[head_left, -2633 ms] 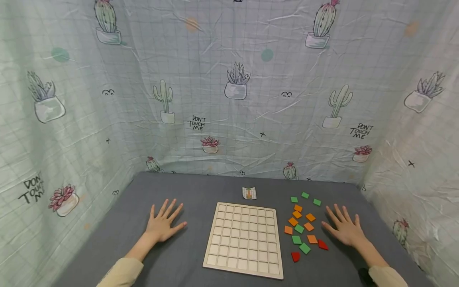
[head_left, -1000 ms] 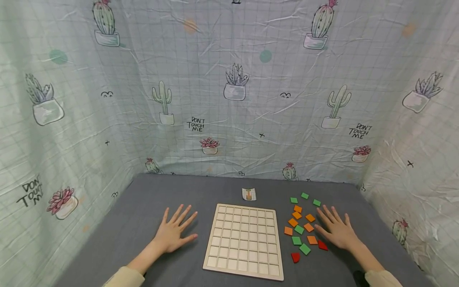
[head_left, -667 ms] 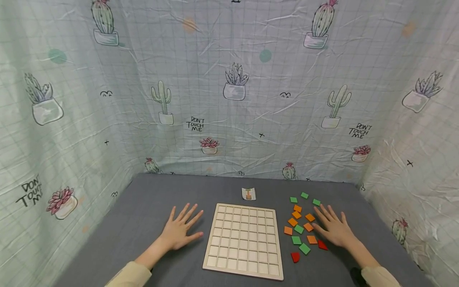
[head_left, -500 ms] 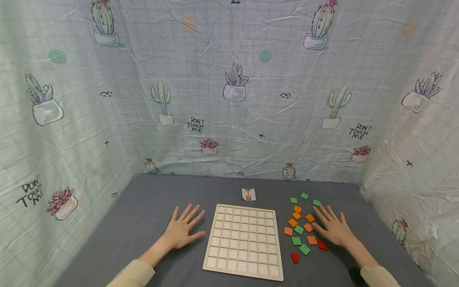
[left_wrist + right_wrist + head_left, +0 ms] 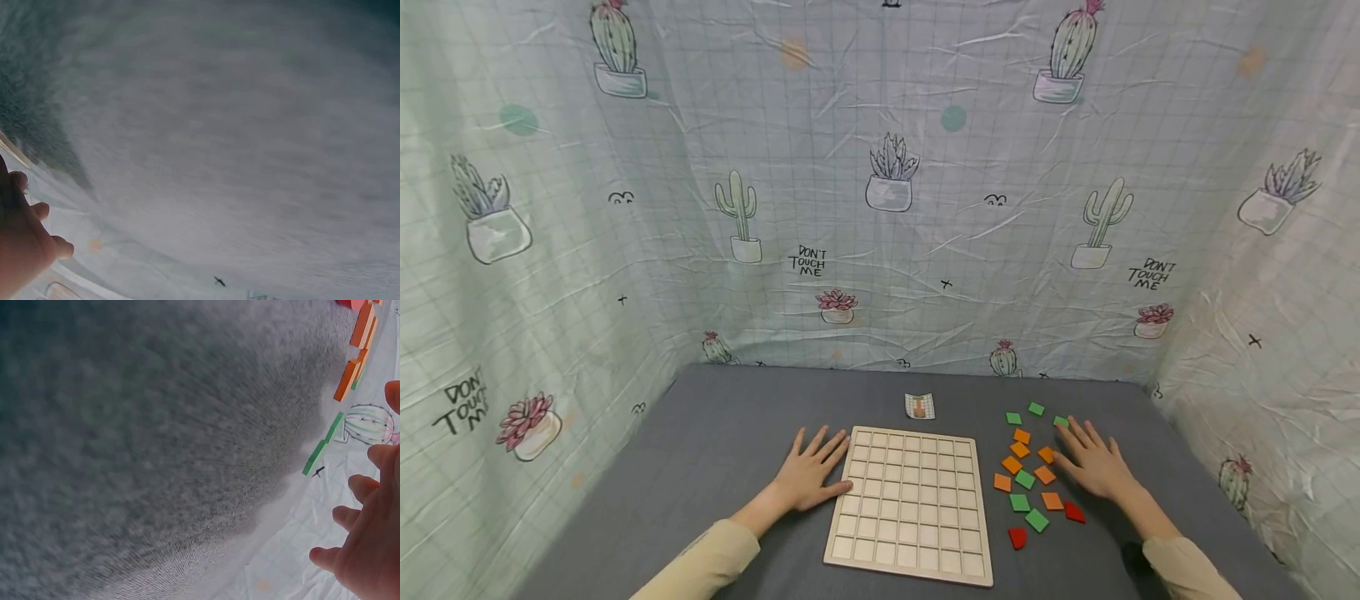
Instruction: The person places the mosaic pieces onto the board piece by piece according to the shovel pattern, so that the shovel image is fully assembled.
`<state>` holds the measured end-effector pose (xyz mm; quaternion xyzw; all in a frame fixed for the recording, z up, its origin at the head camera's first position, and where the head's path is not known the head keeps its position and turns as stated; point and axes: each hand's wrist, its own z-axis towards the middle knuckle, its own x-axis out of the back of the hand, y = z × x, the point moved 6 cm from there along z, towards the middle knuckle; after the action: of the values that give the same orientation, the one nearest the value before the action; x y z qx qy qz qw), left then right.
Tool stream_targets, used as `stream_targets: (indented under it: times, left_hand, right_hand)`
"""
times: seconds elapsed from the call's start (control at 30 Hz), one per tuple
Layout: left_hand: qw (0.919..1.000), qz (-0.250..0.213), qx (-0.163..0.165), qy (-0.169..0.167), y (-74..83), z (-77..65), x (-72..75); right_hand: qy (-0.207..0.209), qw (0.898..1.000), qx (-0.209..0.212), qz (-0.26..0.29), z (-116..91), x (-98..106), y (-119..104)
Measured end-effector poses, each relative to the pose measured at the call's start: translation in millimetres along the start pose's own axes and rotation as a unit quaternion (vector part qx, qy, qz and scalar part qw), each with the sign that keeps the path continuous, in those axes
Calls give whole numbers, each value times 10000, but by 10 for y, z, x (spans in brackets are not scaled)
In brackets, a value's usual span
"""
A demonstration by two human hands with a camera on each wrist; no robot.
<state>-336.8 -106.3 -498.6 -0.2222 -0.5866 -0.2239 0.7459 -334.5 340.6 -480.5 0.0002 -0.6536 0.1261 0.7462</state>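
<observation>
My left hand (image 5: 808, 475), fingers spread, lies at the left edge of a pale wooden grid board (image 5: 907, 505). Its thumb overlaps the rim in the head view; I cannot tell whether it presses on it. In the left wrist view the same hand (image 5: 22, 244) shows only at the lower left. To the right of the board lie several loose green, orange and red tiles. My right hand (image 5: 1097, 467) is spread beside them, fingertips by a green tile (image 5: 1061, 422) and an orange tile (image 5: 1047, 455). Neither hand holds anything.
A small curled card (image 5: 919, 407) with a printed grid and coloured pattern lies behind the board. Two red tiles, one of them a rounded red tile (image 5: 1017, 538), lie nearest the front. A cactus-print curtain (image 5: 880, 250) encloses the grey table (image 5: 760, 400) at the back and sides.
My left hand has moved right, from the bare table up to the board's left edge. My right hand has shifted left, nearer the tiles. Board, card and tiles stay in place.
</observation>
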Motion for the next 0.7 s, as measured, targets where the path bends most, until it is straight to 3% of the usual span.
stream_targets:
  times: [0.17,0.4,0.7]
  left_hand:
    - [9999,79,-52,-109,46,113,-48]
    - [9999,-11,-136,-100,108,208,9]
    - [9988,66,71,-486,157,294,-32]
  right_hand:
    - [-25,10000,-80,-52,58,-12,74]
    - [109,9999,-113,54,135,31,125]
    - [667,9969,-264,317,236,142,138]
